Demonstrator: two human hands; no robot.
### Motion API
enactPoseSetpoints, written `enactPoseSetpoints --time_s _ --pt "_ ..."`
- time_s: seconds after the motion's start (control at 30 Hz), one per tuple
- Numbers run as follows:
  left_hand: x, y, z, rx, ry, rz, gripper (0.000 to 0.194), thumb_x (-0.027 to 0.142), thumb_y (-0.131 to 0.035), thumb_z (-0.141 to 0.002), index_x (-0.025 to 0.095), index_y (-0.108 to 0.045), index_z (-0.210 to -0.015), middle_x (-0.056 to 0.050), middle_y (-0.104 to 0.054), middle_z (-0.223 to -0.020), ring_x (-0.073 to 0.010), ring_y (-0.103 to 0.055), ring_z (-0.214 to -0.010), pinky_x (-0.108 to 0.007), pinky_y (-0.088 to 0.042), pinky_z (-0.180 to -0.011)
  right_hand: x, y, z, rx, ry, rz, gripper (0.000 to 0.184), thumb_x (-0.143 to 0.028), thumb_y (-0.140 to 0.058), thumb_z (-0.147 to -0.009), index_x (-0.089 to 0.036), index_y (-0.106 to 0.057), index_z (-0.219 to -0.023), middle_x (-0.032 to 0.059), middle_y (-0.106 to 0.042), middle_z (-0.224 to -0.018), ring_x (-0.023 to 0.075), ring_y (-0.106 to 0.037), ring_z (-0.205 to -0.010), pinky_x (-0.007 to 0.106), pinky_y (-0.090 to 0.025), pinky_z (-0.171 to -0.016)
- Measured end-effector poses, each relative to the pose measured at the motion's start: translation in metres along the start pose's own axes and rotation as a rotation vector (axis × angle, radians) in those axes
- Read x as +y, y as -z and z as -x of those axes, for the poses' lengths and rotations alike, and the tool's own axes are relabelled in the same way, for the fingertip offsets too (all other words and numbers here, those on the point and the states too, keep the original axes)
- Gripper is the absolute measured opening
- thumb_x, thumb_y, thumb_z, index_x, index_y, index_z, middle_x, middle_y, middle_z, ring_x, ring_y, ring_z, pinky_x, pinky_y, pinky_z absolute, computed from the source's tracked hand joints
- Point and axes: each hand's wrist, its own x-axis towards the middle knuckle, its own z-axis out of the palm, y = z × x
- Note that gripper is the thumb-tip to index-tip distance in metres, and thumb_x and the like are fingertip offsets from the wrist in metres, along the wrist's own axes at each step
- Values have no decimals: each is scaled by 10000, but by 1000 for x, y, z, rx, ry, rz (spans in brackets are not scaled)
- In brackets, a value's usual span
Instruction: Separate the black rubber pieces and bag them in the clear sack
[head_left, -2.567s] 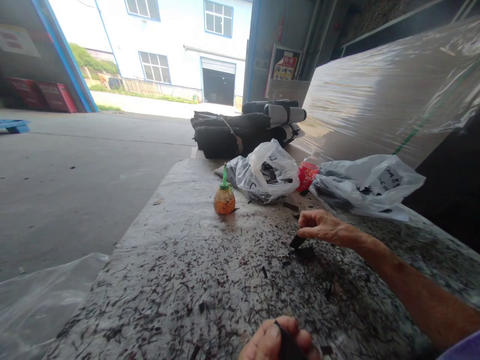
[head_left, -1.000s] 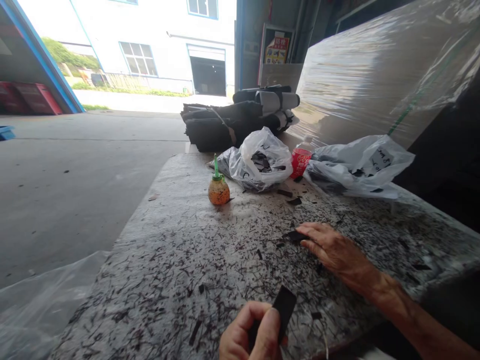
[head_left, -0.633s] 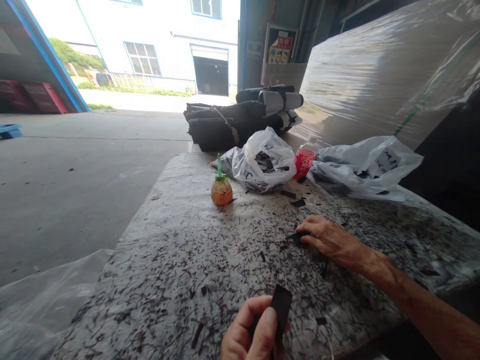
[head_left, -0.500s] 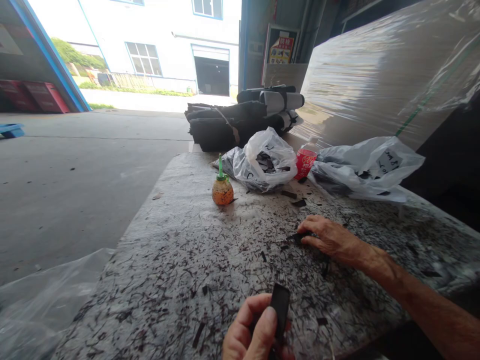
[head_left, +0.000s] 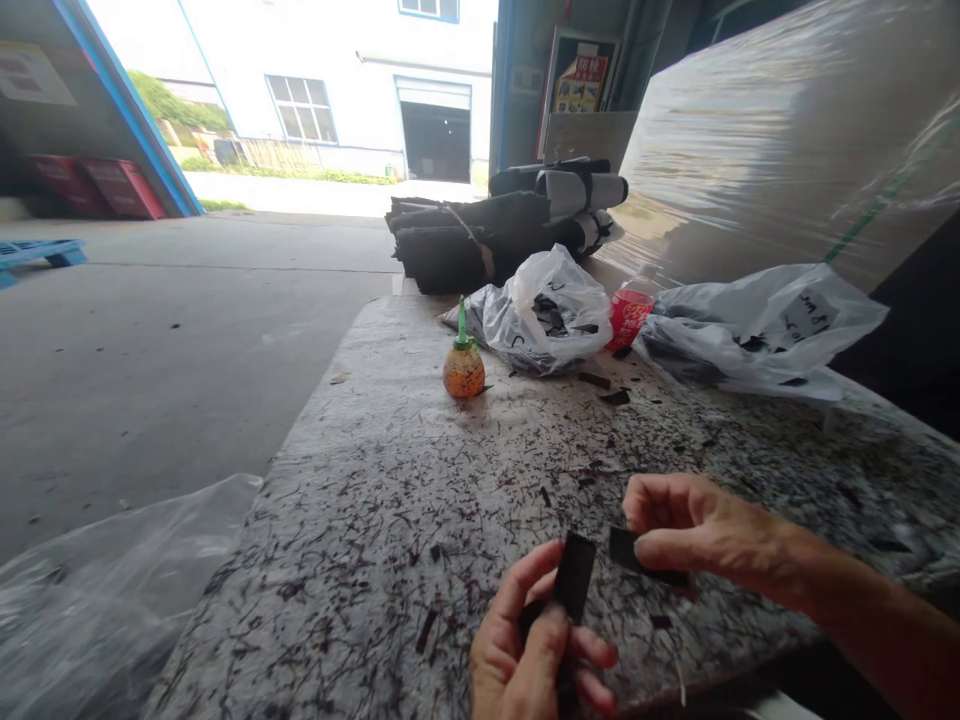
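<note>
My left hand (head_left: pixel 529 635), low in the head view, is closed around a flat black strip (head_left: pixel 576 575) that stands upright between thumb and fingers. Right beside it, my right hand (head_left: pixel 686 525) pinches a second black piece (head_left: pixel 628 550) between thumb and forefinger. The two pieces are close together but apart. What they are made of I cannot tell for sure; they look like rubber or foam. Thin black shavings and small scraps cover the table (head_left: pixel 360 400) under both hands.
An orange oil bottle (head_left: pixel 463 372) with a green spout stands mid-table. Behind it are a white plastic bag (head_left: pixel 555 310) of black pieces, a red-labelled bottle (head_left: pixel 628 315) and another bag (head_left: pixel 772 325). Black rolls (head_left: pixel 472 245) lie farther back. Clear plastic sheeting (head_left: pixel 135 580) lies left.
My right hand has come back from farther out on the table toward my left hand, lifting a black piece. My left hand still grips its strip, with its fingers more spread.
</note>
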Motion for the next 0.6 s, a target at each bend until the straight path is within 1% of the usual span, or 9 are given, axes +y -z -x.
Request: enactPoseSetpoints --time_s 0.07,0.1,0.17,0.23,0.33,0.43,0.5,0.6 --pt "-1 1 2 -39 18 -39 433 262 -586 -758 105 -473 -1146 -63 -663 -605 -82 -526 -361 -138 -344 -374 3 -18 10 -29 -24 -190 213 -281 -666 -702 -181 -478 -721 -72 -486 -577 52 -436 -438 163 -375 -409" --pt "-1 2 3 -54 26 -54 407 257 -557 -778 109 -472 -1147 -59 -661 -596 -73 -516 -358 -132 -336 -374 5 -26 13 -39 -21 -239 220 -291 -672 -706 -181 -482 -728 -70 -498 -588 47 -439 -421 162 -380 -399" --pt "-2 3 6 -69 33 -82 351 248 -519 -801 120 -490 -1126 -42 -649 -587 -63 -502 -351 -131 -333 -375 9 -36 15 -53 -11 -299 239 -316 -680 -711 -181 -485 -739 -68 -514 -601 43 -445 -398 160 -386 -384" --pt "-2 4 9 -88 8 -98 307 248 -512 -804 120 -518 -1084 -17 -621 -559 -60 -493 -344 -131 -332 -372 13 -43 15 -41 2 -337 267 -347 -688 -707 -182 -481 -740 -70 -514 -600 43 -448 -393 161 -397 -379" --pt "-2 4 16 -123 -25 -99 305 288 -565 -776 133 -532 -1036 3 -605 -563 -62 -481 -316 -140 -334 -354 14 -53 19 21 38 -333 322 -401 -706 -681 -177 -477 -717 -68 -504 -581 49 -446 -415 166 -414 -386" --pt "-2 4 27 -163 38 -102 357 357 -645 -727 155 -524 -996 16 -592 -510 -57 -451 -298 -131 -331 -334 11 -63 27 59 58 -276 329 -409 -710 -674 -174 -484 -716 -48 -546 -607 54 -458 -451 162 -418 -407" --pt "-3 6 35 -164 49 -90 335 368 -682 -701 146 -541 -909 11 -590 -504 -47 -459 -333 -112 -335 -339 11 -71 32 52 57 -248 297 -380 -703 -694 -176 -490 -731 -45 -561 -618 62 -480 -478 154 -415 -418" --pt "-6 15 50 -113 1 -69 280 353 -699 -691 129 -541 -750 11 -600 -571 -33 -476 -355 -99 -321 -325 14 -85 38 -28 68 -271 282 -377 -694 -715 -175 -503 -764 -30 -600 -648 69 -509 -489 151 -409 -420"
